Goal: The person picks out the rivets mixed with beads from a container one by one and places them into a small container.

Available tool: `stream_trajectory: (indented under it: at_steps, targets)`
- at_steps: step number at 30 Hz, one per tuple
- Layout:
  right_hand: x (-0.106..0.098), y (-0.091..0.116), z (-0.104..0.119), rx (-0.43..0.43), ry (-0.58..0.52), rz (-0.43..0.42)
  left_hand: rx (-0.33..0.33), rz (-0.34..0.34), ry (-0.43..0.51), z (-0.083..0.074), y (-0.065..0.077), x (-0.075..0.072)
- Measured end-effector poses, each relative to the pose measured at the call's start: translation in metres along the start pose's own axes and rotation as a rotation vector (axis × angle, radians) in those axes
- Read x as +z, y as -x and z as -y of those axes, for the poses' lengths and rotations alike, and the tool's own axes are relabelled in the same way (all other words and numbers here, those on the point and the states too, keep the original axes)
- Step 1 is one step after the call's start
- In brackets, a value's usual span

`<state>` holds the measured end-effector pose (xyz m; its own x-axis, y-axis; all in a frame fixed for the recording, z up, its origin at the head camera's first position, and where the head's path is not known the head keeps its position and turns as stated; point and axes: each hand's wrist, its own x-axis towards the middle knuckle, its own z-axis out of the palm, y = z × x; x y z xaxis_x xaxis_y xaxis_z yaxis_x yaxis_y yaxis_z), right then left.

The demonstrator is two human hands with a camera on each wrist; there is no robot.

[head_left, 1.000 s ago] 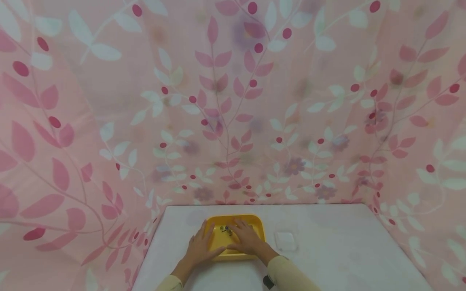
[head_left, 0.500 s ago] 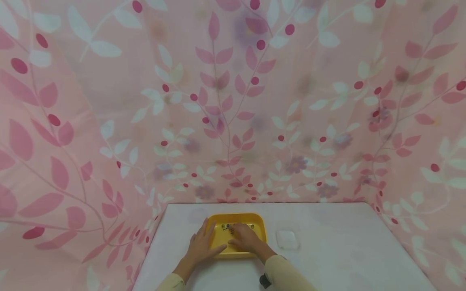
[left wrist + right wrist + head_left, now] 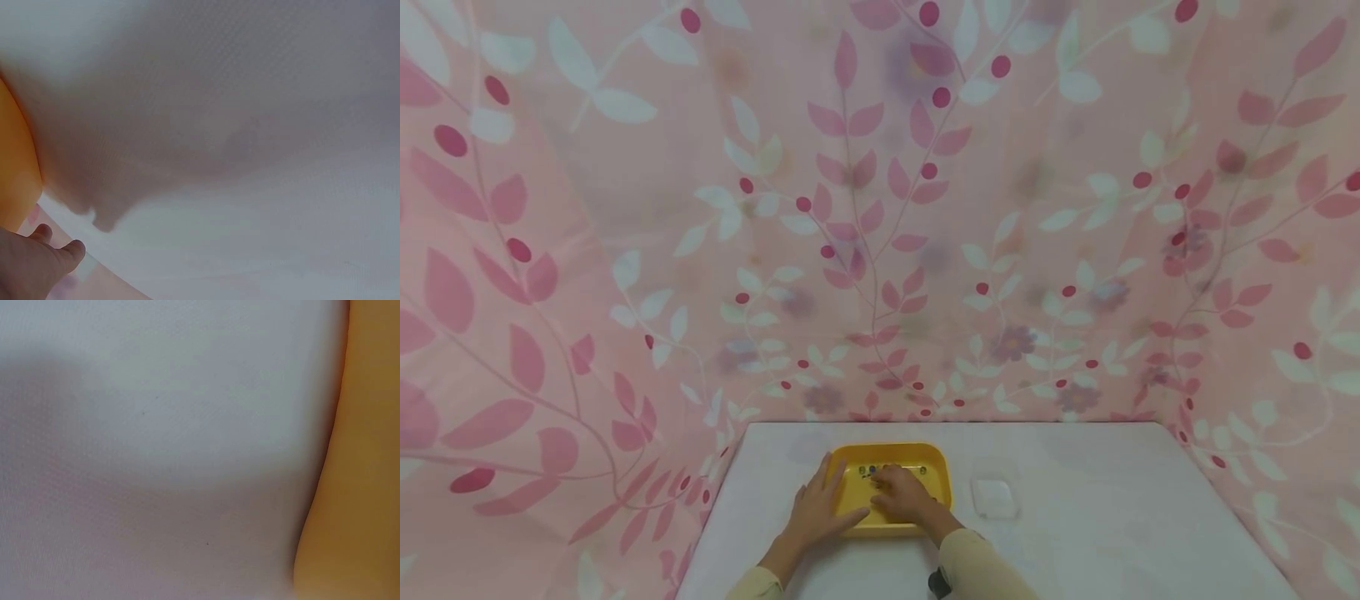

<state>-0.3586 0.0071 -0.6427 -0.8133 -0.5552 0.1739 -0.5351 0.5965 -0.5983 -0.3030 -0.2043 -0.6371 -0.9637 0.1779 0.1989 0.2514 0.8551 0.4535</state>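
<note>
A yellow tray [image 3: 936, 454] lies on the white table in the head view. Along its far side sit several small shiny round pieces, like marbles [image 3: 862, 471], with tiny dark bits beside them. My left hand [image 3: 817, 510] rests at the tray's left side, fingers extended and thumb reaching over the near rim. Inside the tray, my right hand [image 3: 904, 496] has bent fingers down by the small pieces; whether it pinches one is hidden. In the left wrist view, part of the left hand [image 3: 31, 262] shows near the tray's wall [image 3: 14, 156]. The right wrist view shows only tray wall [image 3: 359, 456] and cloth.
A clear plastic container [image 3: 995, 497] stands on the white table [image 3: 1112, 517], right of the tray. A small dark object [image 3: 938, 583] shows by the right sleeve. Pink leaf-patterned curtains [image 3: 880, 250] hang behind and on both sides.
My right hand's fingers were spread over the tray; they have drawn in and bent down toward the small pieces. The left hand has stayed at the tray's left side.
</note>
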Motion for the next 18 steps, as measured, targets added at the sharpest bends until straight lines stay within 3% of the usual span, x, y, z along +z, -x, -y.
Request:
stream_trajectory:
  at_steps: [8,18]
  targets:
    - [0.0011,-0.0019,-0.0058,0.091,-0.1,-0.011,-0.04,0.036,-0.006,0.0005,-0.0036,-0.0012]
    - [0.0008,0.001,-0.0032,0.238,-0.125,-0.008,-0.032,0.022,0.016,-0.0002,-0.0008,0.0005]
